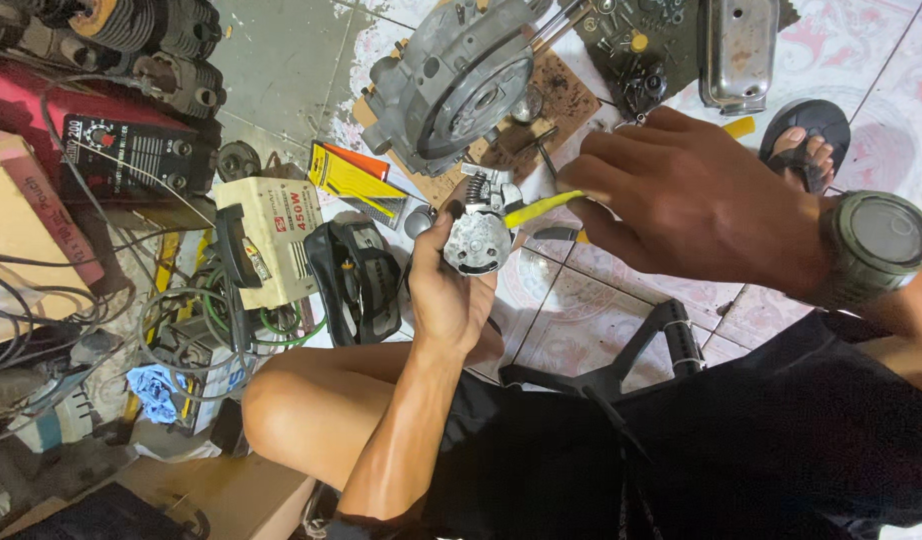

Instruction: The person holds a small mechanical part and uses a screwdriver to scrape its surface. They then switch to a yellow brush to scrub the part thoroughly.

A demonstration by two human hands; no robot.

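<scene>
Carburetor (478, 240) upright in left hand's (451, 300) closed grip, right hand (696, 205) pinching yellow-handled tool (541, 208) – lying crosswise, tip leftward

Your right hand (696, 205) covers the far end of the yellow-handled tool (543, 207) — you can't tell how the fingers grip it. Your left hand (449, 300) hides the underside of the small metal part (478, 243). The engine casing (459, 75) and the metal cover (738, 50) are cut by the top edge — the small bolts (621, 30) between them are too tiny to tell apart.
</scene>
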